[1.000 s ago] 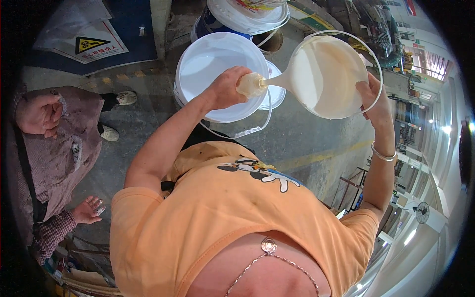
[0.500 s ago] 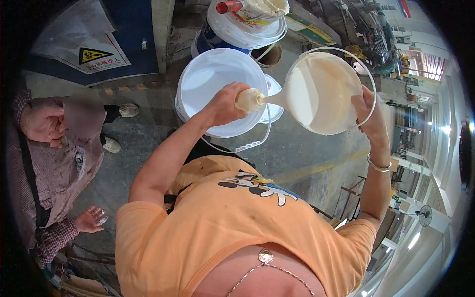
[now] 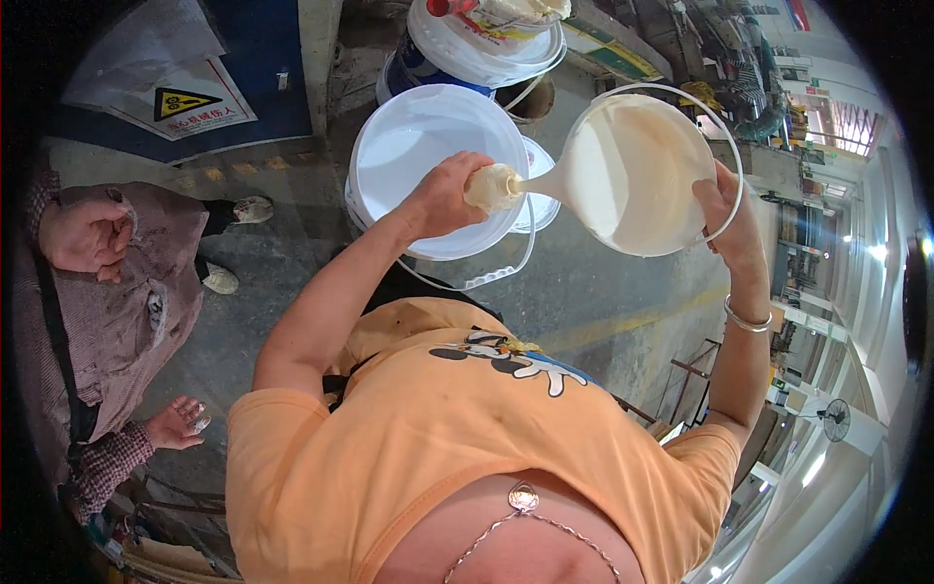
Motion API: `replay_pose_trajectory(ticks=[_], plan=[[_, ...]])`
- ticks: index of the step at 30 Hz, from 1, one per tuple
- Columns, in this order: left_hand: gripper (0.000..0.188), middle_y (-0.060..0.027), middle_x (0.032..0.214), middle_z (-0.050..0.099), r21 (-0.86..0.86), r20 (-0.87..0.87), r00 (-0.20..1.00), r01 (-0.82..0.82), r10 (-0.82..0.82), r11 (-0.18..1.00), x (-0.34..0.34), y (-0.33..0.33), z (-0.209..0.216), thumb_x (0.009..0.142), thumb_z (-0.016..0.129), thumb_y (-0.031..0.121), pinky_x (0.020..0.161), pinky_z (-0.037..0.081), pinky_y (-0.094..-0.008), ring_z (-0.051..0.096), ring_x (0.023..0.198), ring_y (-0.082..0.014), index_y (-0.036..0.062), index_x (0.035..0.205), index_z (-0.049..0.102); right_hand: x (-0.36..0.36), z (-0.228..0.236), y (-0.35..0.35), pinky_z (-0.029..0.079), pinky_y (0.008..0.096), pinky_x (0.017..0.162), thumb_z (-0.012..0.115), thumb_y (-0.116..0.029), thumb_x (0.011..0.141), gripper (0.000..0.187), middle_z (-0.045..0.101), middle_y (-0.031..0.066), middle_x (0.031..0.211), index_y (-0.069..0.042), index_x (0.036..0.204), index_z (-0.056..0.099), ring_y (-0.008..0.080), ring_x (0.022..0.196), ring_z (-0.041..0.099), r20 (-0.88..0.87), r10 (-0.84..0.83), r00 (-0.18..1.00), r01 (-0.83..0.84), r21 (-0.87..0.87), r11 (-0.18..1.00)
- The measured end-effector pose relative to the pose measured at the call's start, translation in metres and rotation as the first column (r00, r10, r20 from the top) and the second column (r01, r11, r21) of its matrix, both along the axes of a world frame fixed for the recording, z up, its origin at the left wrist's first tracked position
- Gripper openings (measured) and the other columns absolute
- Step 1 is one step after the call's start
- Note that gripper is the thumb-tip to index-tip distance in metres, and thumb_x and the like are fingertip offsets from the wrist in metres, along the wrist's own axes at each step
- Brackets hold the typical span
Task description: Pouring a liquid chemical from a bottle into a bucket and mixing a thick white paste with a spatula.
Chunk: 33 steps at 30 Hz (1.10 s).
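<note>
Left hand (image 3: pixel 443 198): fingers wrapped around a cream-coated tool (image 3: pixel 493 187)
Right hand (image 3: pixel 725 209): fingers gripping the tilted cream-filled bucket's (image 3: pixel 637 170) rim
Below: empty white bucket (image 3: pixel 428 156) on the floor

The tilted bucket (image 3: pixel 637 170) is smooth white plastic with a thin metal wire bail at its rim, its inside coated in glossy cream paint. The scraper (image 3: pixel 530 183) in the left hand (image 3: pixel 443 195) is smeared thick and wet-looking with the same paint. The white bucket on the floor (image 3: pixel 428 156) is matt, smooth plastic. The lidded pail (image 3: pixel 486 44) behind it has a glossy plastic lid. The concrete floor (image 3: pixel 593 292) looks grey, rough and stained. The orange T-shirt (image 3: pixel 467 448) is soft matt cloth; the bangle (image 3: pixel 747 321) on the right wrist shines like metal.
</note>
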<state>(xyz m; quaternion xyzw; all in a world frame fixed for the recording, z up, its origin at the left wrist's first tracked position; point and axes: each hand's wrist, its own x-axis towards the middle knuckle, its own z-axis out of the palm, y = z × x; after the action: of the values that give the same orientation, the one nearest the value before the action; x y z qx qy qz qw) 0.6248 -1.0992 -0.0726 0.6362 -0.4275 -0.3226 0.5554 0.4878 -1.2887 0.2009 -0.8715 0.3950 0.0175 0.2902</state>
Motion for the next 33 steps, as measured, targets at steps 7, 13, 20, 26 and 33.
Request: replay_pose_trajectory(ticks=[7, 13, 20, 26, 33], plan=[[0.054, -0.0135, 0.111, 0.058, -0.056, -0.039, 0.999, -0.031, 0.029, 0.998, -0.001, 0.002, 0.002, 0.065, 0.075, 0.006, 0.097, 0.045, -0.0384, 0.056, 0.106, -0.0305, 0.0032, 0.115, 0.055, -0.003, -0.001, -0.005, 0.033, 0.0204, 0.039, 0.043, -0.013, 0.087, 0.032, 0.057, -0.0015, 0.064, 0.003, 0.108, 0.062, 0.0023, 0.045, 0.043, 0.001, 0.027, 1.0, -0.027, -0.029, 0.999], [0.054, -0.0132, 0.111, 0.058, -0.063, -0.025, 0.999, -0.043, 0.041, 0.997, -0.003, 0.003, 0.001, 0.065, 0.076, 0.007, 0.097, 0.045, -0.0385, 0.057, 0.106, -0.0303, 0.0035, 0.115, 0.055, -0.001, 0.0, 0.0, 0.03, 0.0203, 0.034, 0.043, -0.015, 0.088, 0.031, 0.056, -0.0014, 0.061, 0.002, 0.107, 0.062, 0.0031, 0.039, 0.04, 0.003, 0.01, 1.0, -0.01, -0.048, 0.999], [0.055, -0.0138, 0.112, 0.058, -0.081, -0.028, 0.999, -0.04, 0.037, 0.996, -0.001, 0.002, -0.004, 0.064, 0.075, 0.006, 0.096, 0.045, -0.0385, 0.057, 0.106, -0.0306, 0.0036, 0.115, 0.054, 0.003, 0.0, 0.005, 0.037, 0.0211, 0.04, 0.044, -0.014, 0.088, 0.031, 0.06, 0.0003, 0.069, 0.003, 0.107, 0.061, 0.0039, 0.048, 0.048, -0.016, 0.009, 1.0, -0.01, -0.055, 0.998], [0.055, -0.0139, 0.111, 0.058, -0.061, -0.036, 0.999, -0.029, 0.027, 0.998, 0.0, 0.002, -0.003, 0.065, 0.074, 0.006, 0.097, 0.045, -0.0381, 0.057, 0.106, -0.03, 0.003, 0.116, 0.054, 0.003, 0.0, 0.001, 0.041, 0.0223, 0.047, 0.044, -0.013, 0.088, 0.031, 0.062, 0.0011, 0.075, 0.004, 0.106, 0.061, 0.005, 0.057, 0.052, -0.036, 0.013, 0.999, -0.014, -0.049, 0.999], [0.055, -0.0133, 0.111, 0.058, -0.061, -0.017, 1.0, -0.023, 0.022, 0.998, 0.001, 0.001, -0.006, 0.065, 0.074, 0.005, 0.097, 0.045, -0.0377, 0.057, 0.106, -0.0299, 0.003, 0.116, 0.054, -0.001, -0.009, -0.008, 0.028, 0.0191, 0.03, 0.047, -0.019, 0.087, 0.035, 0.053, -0.0035, 0.057, 0.0, 0.113, 0.062, 0.0015, 0.035, 0.037, 0.036, -0.001, 0.999, 0.002, -0.034, 0.999]])
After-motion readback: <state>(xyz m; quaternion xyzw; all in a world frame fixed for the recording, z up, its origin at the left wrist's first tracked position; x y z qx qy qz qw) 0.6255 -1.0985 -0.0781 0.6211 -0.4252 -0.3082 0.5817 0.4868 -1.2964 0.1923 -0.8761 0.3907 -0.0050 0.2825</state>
